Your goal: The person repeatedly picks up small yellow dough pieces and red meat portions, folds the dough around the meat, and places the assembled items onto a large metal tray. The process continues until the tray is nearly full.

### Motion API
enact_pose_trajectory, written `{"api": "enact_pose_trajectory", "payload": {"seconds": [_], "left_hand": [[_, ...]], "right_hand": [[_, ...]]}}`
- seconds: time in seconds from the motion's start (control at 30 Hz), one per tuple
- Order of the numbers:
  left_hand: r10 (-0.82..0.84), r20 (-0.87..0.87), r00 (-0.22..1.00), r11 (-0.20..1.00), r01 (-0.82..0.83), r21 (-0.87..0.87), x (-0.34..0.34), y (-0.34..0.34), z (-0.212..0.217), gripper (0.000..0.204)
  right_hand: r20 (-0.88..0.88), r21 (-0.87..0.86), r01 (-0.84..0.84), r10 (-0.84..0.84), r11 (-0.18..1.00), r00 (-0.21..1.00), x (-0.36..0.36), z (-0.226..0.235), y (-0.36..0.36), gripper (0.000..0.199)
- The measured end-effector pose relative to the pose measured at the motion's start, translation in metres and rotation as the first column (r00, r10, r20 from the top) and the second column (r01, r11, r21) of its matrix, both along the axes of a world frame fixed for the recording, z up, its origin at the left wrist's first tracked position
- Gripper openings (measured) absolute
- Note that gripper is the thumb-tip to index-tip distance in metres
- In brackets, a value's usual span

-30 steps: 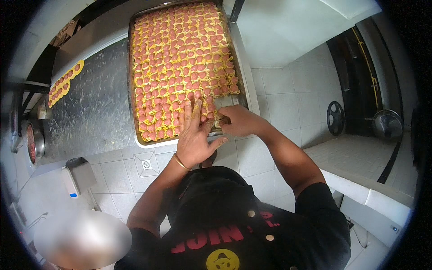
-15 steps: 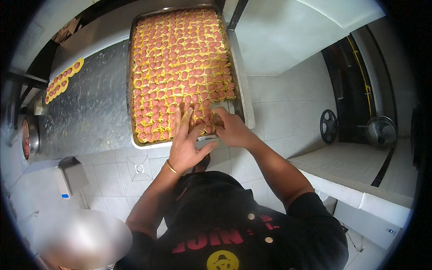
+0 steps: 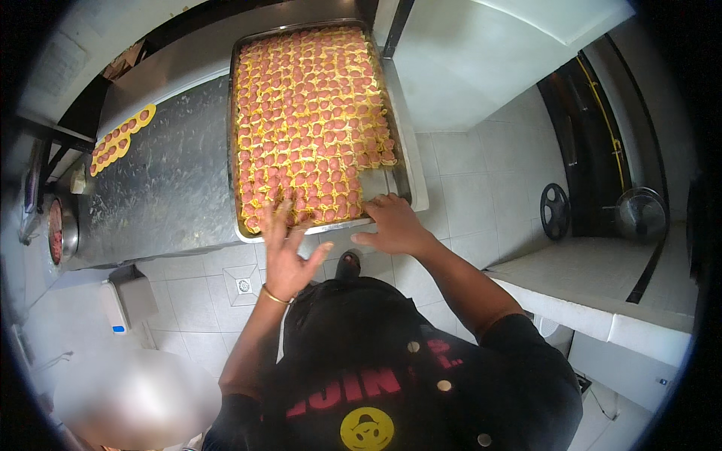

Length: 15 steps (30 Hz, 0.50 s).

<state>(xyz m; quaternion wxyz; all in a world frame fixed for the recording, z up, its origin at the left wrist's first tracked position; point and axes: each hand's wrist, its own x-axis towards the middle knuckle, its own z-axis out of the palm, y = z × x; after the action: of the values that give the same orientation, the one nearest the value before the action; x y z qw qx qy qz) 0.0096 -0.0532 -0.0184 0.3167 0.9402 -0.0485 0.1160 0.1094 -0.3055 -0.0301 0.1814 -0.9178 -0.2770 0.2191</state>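
A large metal tray [image 3: 410, 177] holds many rows of open-topped dumplings [image 3: 308, 113], pink filling in yellow wrappers. Only its near right corner shows bare metal. My left hand [image 3: 289, 259], a bangle at its wrist, spreads its fingers over the dumplings at the tray's near edge, and nothing shows in it. At the near right corner is my right hand [image 3: 398, 225], thumb apart, its fingertips beside the end of the nearest rows. Whether those fingertips touch a dumpling cannot be made out.
On the dark worktop [image 3: 173, 177], yellow wrappers topped with filling [image 3: 120, 140] lie at the far left. A metal bowl of pink filling [image 3: 63, 229] stands at the left edge. To the right are a white counter [image 3: 571, 293] and a black handwheel [image 3: 555, 211]. A blurred shape fills the lower left.
My left hand has drawn back and left toward the tray's near edge. My right hand has moved slightly right, away from the dumplings, its thumb now stretched apart. The whole view has shifted slightly.
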Motion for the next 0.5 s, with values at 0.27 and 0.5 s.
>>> {"api": "enact_pose_trajectory", "payload": {"seconds": [0.27,0.5], "left_hand": [[0.34,0.0,0.94,0.94,-0.34,0.034,-0.076,0.094,-0.007,0.045],[0.555,-0.019,0.832,0.83,-0.555,-0.059,-0.122,0.157,0.001,0.043]], "right_hand": [[-0.003,0.062,0.138,-0.138,0.988,0.99,0.011,-0.003,-0.001,0.086],[-0.307,0.38,0.192,-0.072,0.905,0.949,0.039,-0.003,0.013,0.077]]}}
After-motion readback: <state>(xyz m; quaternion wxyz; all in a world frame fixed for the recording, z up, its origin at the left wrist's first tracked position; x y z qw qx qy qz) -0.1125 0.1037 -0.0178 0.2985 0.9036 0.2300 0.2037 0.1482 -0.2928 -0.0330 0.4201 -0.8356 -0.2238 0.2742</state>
